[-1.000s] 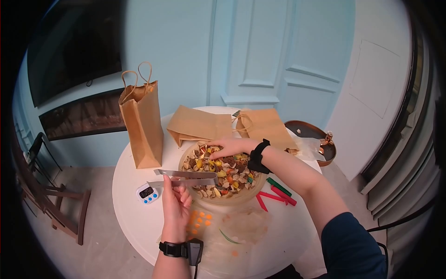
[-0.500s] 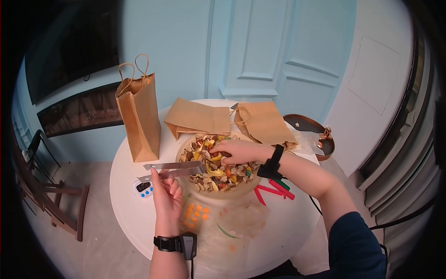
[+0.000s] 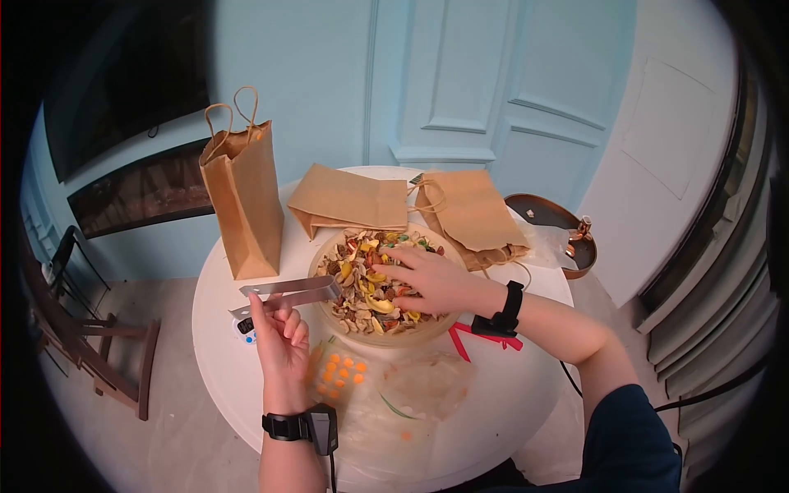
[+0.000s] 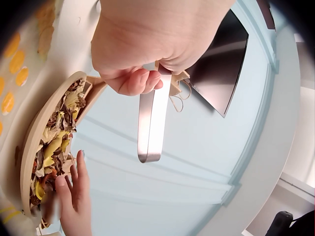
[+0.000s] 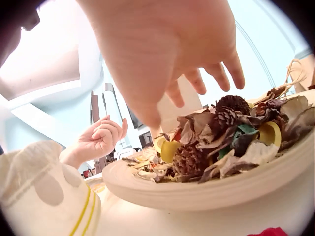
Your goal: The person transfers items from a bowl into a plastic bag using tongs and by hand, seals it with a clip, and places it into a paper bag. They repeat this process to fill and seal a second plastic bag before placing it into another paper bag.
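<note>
My left hand (image 3: 282,349) holds metal tongs (image 3: 300,290) by their arm ends, the bent end reaching toward the wide bowl (image 3: 393,339). Dried leaves, flower pieces and yellow slices of potpourri (image 3: 355,306) fill this bowl. In the left wrist view the tongs (image 4: 151,123) hang from the fingers with nothing between their arms. Over the potpourri my right hand (image 3: 436,281) is spread, palm down and fingers apart, its fingertips close above the pieces. Brown pine cones (image 5: 189,160) lie beneath it in the right wrist view.
A paper bag (image 3: 246,205) stands at the back left; a second paper bag (image 3: 353,197) and a third paper bag (image 3: 472,209) lie behind the bowl. A timer (image 3: 245,330) sits left, red strips (image 3: 462,341) right, and a clear plastic bag (image 3: 411,394) in front.
The right hand has lifted from among the potpourri pieces and spread its fingers, shifting slightly toward me. The left hand, still holding the tongs, has drifted left in the view.
</note>
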Demonstrator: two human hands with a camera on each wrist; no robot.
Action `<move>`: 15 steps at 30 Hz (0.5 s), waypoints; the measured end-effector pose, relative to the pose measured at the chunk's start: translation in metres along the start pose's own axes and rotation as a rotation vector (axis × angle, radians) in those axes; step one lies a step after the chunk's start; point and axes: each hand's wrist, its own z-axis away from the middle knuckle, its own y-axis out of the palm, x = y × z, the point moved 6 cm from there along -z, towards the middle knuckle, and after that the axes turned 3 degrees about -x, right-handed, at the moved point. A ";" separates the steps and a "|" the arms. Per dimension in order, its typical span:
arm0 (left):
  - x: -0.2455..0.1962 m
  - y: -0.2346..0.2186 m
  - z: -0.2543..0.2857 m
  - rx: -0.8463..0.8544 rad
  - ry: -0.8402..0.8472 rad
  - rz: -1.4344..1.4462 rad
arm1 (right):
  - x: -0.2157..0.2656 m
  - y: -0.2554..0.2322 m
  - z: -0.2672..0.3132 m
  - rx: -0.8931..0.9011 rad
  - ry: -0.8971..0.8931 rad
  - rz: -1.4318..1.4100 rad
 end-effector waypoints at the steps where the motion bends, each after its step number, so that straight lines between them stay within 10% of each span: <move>1: 0.000 0.000 0.000 -0.001 0.000 0.000 | 0.009 -0.005 0.004 -0.183 -0.117 0.083; 15: 0.002 0.003 0.002 0.032 -0.009 0.001 | 0.041 0.035 -0.026 -0.018 -0.297 0.231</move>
